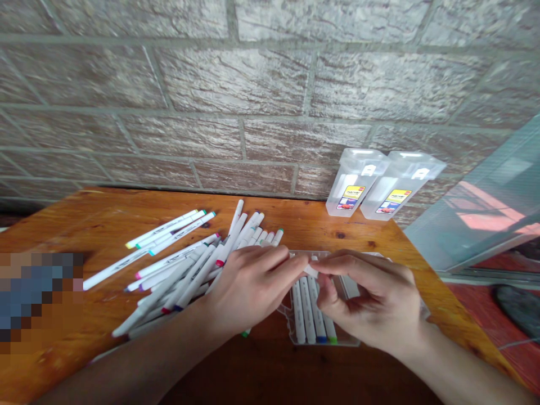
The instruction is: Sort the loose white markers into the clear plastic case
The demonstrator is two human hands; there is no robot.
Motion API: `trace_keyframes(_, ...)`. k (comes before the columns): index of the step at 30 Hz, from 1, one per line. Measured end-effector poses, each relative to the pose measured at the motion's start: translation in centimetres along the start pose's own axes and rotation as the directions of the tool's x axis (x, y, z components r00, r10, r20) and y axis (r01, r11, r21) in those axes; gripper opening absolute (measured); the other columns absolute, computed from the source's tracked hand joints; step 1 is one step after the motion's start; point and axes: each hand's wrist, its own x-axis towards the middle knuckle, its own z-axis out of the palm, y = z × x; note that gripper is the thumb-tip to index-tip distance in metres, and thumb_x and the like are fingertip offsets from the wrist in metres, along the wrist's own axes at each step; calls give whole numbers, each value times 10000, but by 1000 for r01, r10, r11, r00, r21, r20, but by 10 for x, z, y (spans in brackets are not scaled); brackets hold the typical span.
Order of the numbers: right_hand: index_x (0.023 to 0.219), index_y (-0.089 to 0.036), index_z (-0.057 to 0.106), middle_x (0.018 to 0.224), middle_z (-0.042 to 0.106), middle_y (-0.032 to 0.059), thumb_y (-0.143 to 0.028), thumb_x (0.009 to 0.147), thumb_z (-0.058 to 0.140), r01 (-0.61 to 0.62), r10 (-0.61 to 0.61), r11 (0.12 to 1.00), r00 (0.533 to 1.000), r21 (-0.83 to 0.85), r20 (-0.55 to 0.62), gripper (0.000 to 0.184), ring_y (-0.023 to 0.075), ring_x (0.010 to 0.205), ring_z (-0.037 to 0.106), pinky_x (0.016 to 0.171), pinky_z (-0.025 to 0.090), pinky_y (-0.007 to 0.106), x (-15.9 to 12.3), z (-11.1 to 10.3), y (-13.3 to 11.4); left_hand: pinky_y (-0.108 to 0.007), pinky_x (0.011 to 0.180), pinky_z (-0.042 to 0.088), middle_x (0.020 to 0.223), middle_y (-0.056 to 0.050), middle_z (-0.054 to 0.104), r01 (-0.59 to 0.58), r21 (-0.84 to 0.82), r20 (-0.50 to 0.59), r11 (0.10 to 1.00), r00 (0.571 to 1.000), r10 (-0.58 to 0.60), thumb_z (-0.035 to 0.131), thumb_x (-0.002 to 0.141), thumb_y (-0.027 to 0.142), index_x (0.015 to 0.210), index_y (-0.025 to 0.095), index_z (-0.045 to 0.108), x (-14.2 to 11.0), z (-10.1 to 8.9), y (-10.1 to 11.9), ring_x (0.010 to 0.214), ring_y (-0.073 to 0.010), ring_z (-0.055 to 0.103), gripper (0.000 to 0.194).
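Observation:
My left hand [255,281] and my right hand [375,295] meet over an open clear plastic marker case [350,342]. Both are closed, fingertips pinching a white marker [311,270], of which only a short piece shows between them; the rest is hidden by my fingers. Below it, several white markers [309,315] lie side by side in the case, two showing blue and green ends. Just left of my left hand is a loose pile of white markers [189,275] with coloured ends, partly covered by my hand and forearm.
Two translucent plastic cases [346,191] with yellow labels stand upright at the back right of the wooden table [307,219]. A brick wall [270,84] rises behind it. Beyond the right edge are a glass panel [476,208] and a dark shoe [518,309] on red floor.

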Motion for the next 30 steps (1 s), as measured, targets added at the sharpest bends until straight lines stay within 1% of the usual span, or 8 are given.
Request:
trace_keyframes(5, 896, -182, 722, 787, 798, 36, -40, 790, 703, 28, -29, 1000, 999, -7, -18, 178, 140, 641, 756, 600, 587, 208, 1, 0, -1, -312, 591, 419, 699, 31, 573, 2, 1, 9, 1000, 1000, -2, 553, 1019, 223, 973, 198, 674, 0, 0, 0, 616, -146, 583, 132)
trace_keyframes(10, 891, -180, 726, 784, 800, 37, -44, 782, 705, 24, -24, 1000, 1000, -6, -20, 176, 139, 635, 756, 598, 590, 204, 2, 0, -2, -306, 592, 422, 713, 20, 603, 10, -19, 20, 1000, 1000, -10, 543, 1025, 225, 991, 186, 690, 1, 0, 0, 627, -145, 598, 155)
trace_keyframes(15, 956, -194, 745, 821, 808, 38, -25, 782, 691, 32, -31, 999, 999, 22, -39, 248, 140, 672, 767, 628, 609, 205, 2, 1, -2, -284, 618, 440, 757, -3, 658, 30, -65, 16, 997, 999, -29, 532, 1035, 234, 1003, 173, 696, 2, 1, 0, 660, -140, 630, 178)
trace_keyframes(18, 1014, -230, 757, 855, 816, 37, -26, 791, 673, 20, -19, 999, 999, 40, -41, 314, 155, 689, 773, 632, 626, 232, 1, 1, -3, -271, 629, 445, 756, -2, 657, 51, -105, 30, 993, 998, -48, 532, 1038, 244, 988, 179, 692, 0, 2, -1, 671, -135, 637, 180)
trace_keyframes(22, 1076, -257, 766, 896, 818, 46, -20, 792, 658, 14, -12, 998, 1000, 64, -28, 385, 169, 728, 780, 652, 633, 253, 0, 0, -3, -267, 658, 460, 786, 0, 662, 83, -165, 41, 983, 996, -78, 544, 1033, 243, 1029, 193, 678, -3, 3, -1, 700, -135, 643, 143)
trace_keyframes(24, 1113, -262, 761, 915, 813, 45, -16, 794, 650, 13, -11, 997, 1000, 79, -28, 418, 169, 744, 777, 658, 630, 257, -1, 0, -3, -263, 654, 465, 783, -1, 656, 100, -194, 28, 976, 995, -96, 542, 1032, 234, 1048, 192, 674, -3, 3, -1, 694, -133, 634, 139)
trace_keyframes(26, 1141, -263, 750, 921, 808, 39, -17, 797, 643, 11, -9, 996, 1000, 89, -25, 437, 170, 746, 771, 658, 627, 262, -2, 0, -2, -252, 645, 474, 785, -6, 660, 108, -239, -6, 965, 994, -112, 537, 1030, 209, 1070, 184, 666, -2, 2, -1, 683, -127, 626, 138)
trace_keyframes(30, 1160, -257, 724, 878, 787, 20, -13, 801, 636, -6, 6, 995, 1000, 100, -4, 443, 170, 739, 758, 669, 620, 266, -4, 0, 3, -232, 725, 518, 903, -27, 726, 97, -359, -68, 928, 989, -130, 552, 1006, 131, 1112, 166, 648, 1, 0, 2, 773, -119, 674, 147)
